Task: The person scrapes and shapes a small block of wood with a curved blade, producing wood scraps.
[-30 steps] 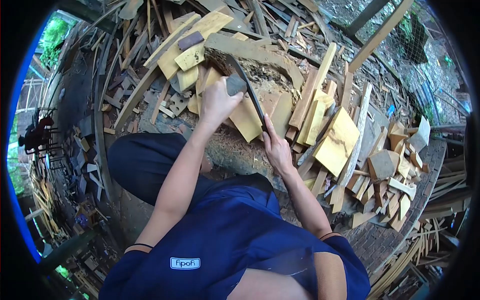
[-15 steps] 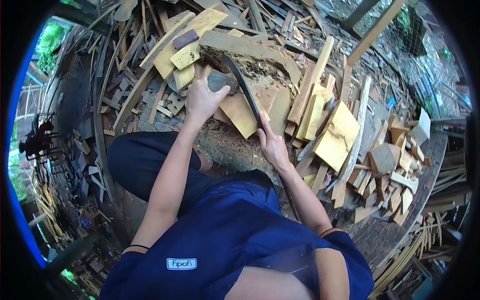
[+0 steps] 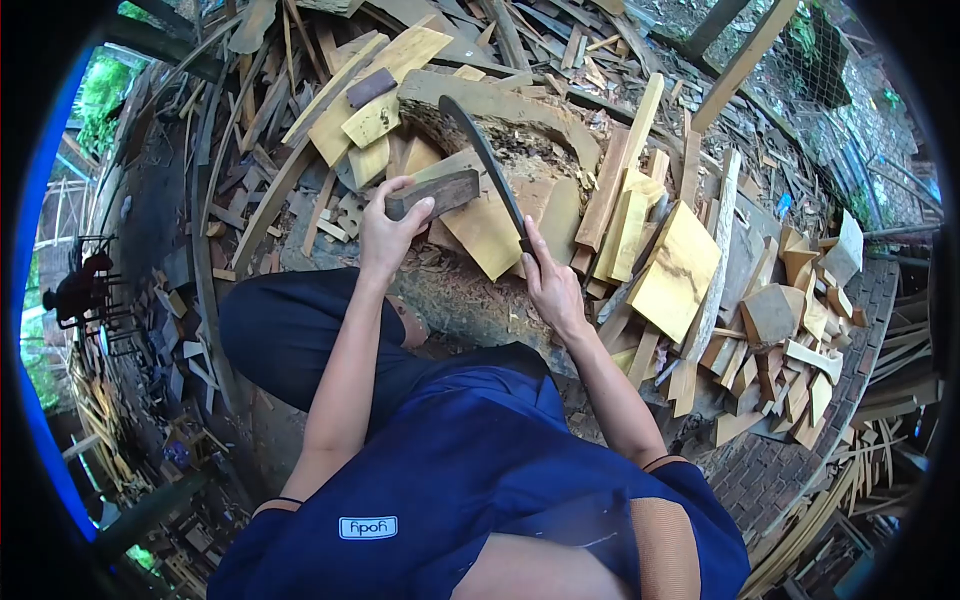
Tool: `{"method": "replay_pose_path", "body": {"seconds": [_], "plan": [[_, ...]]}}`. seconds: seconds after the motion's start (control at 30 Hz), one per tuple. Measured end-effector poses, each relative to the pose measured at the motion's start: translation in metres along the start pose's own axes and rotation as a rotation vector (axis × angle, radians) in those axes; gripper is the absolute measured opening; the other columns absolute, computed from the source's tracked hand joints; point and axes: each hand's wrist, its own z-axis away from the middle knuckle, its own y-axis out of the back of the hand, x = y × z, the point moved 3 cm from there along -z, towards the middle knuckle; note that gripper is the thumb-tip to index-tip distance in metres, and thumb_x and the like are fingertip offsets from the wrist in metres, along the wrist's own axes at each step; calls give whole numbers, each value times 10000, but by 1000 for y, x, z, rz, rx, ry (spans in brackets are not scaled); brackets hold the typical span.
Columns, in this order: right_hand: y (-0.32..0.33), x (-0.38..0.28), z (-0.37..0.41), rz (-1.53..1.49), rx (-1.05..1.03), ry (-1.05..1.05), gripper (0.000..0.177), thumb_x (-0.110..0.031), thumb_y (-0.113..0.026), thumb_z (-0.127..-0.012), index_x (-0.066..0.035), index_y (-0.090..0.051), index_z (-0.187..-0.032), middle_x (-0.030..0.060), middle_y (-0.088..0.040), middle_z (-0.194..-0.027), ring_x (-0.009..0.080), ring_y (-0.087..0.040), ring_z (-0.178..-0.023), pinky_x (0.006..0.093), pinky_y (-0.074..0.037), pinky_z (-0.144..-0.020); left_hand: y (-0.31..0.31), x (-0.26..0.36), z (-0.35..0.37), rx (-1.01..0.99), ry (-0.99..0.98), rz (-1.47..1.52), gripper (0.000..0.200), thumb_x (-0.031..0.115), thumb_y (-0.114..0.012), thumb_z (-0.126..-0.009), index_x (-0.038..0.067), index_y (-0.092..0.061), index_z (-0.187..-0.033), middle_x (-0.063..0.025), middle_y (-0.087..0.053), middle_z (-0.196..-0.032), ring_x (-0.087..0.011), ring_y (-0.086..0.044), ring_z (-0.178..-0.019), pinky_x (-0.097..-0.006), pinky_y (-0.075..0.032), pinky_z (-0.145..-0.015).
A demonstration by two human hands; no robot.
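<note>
In my left hand [image 3: 388, 232] is a short block of wood [image 3: 436, 194] with a dark, rough long side, gripped at its left end between thumb and fingers. My right hand [image 3: 552, 285] is closed round the handle end of a long machete [image 3: 484, 155] with a dark, slightly curved blade. The blade points up and to the left, just right of the block and apart from it. Below the block and blade lies a yellow board [image 3: 488, 240]. A large hollowed wooden log [image 3: 500, 105] sits behind them.
Yellow boards [image 3: 677, 270] and reddish battens lean to the right. Farther right is a heap of cut wood blocks [image 3: 775, 315]. A small purple block [image 3: 371, 88] rests on yellow pieces at the upper left. Wood scraps cover the ground all round.
My left hand has come back toward me and tilted the wood block, so its dark long side now shows. The machete has shifted slightly, still in my right hand.
</note>
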Motion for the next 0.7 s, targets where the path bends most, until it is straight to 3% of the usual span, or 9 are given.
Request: {"method": "replay_pose_path", "body": {"seconds": [0.2, 0.27, 0.3, 0.33, 0.4, 0.43, 0.47, 0.53, 0.7], "plan": [[9, -20, -12, 31, -30, 20, 608, -265, -547, -983, -299, -309, -1541, 259, -663, -787, 450, -657, -734, 535, -516, -654, -16, 22, -12, -38, 62, -203, 340, 156, -750, -836, 3, -607, -1104, -109, -681, -834, -168, -683, -623, -291, -578, -479], [25, -41, -12, -71, 85, 130, 615, -207, -575, -966, -269, -343, -1533, 234, -668, -826, 429, -663, -751, 507, -518, -649, -22, 24, -16, -28, 0, -300, 328, 183, -748, -815, 11, -610, -1058, -89, -673, -744, -150, -624, -486, -279, -506, -374], [34, -55, -11, -147, 194, 230, 623, -151, -594, -950, -245, -370, -1524, 208, -669, -859, 412, -664, -764, 482, -518, -640, -23, 26, -18, -29, 14, -348, 350, 215, -753, -793, 18, -607, -1043, -110, -688, -795, -181, -654, -579, -318, -536, -487], [41, -64, -12, -145, 186, 224, 623, -151, -594, -950, -245, -370, -1524, 208, -669, -859, 412, -664, -764, 482, -518, -640, -23, 18, -22, -29, 24, -347, 350, 215, -753, -793, 18, -607, -1043, -110, -688, -795, -181, -654, -579, -318, -536, -487], [52, -79, -11, -226, 316, 317, 630, -129, -598, -946, -244, -372, -1523, 197, -676, -895, 397, -673, -776, 472, -525, -643, -19, 12, -28, 27, -159, -454, 359, 237, -752, -787, 21, -602, -1031, -122, -697, -859, -232, -681, -721, -356, -543, -670], [47, -76, -11, -226, 341, 326, 612, -171, -581, -961, -247, -362, -1527, 222, -677, -849, 400, -679, -737, 495, -525, -639, -18, 9, -29, 21, -139, -452, 350, 252, -744, -794, 30, -587, -1015, -141, -698, -916, -265, -682, -852, -372, -506, -799], [40, -66, -9, -223, 338, 332, 612, -171, -581, -961, -247, -362, -1527, 222, -677, -849, 400, -679, -737, 495, -525, -639, -17, 8, -29, 26, -140, -448, 350, 252, -744, -794, 30, -587, -1015, -141, -698, -916, -265, -682, -852, -372, -506, -799], [12, -26, -9, 163, -34, 39, 597, -216, -549, -979, -249, -338, -1536, 249, -669, -783, 427, -670, -686, 530, -519, -633, -14, 6, -30, 13, -160, -357, 345, 249, -730, -810, 35, -562, -1023, -150, -704, -948, -271, -690, -870, -371, -511, -799], [6, -7, -11, 16, -9, 85, 612, -224, -532, -988, -247, -294, -1551, 279, -647, -775, 465, -635, -666, 552, -492, -610, -17, 0, -27, 10, -292, -328, 360, 221, -731, -827, 38, -523, -1058, -156, -703, -1034, -294, -691, -915, -384, -519, -832]]}}
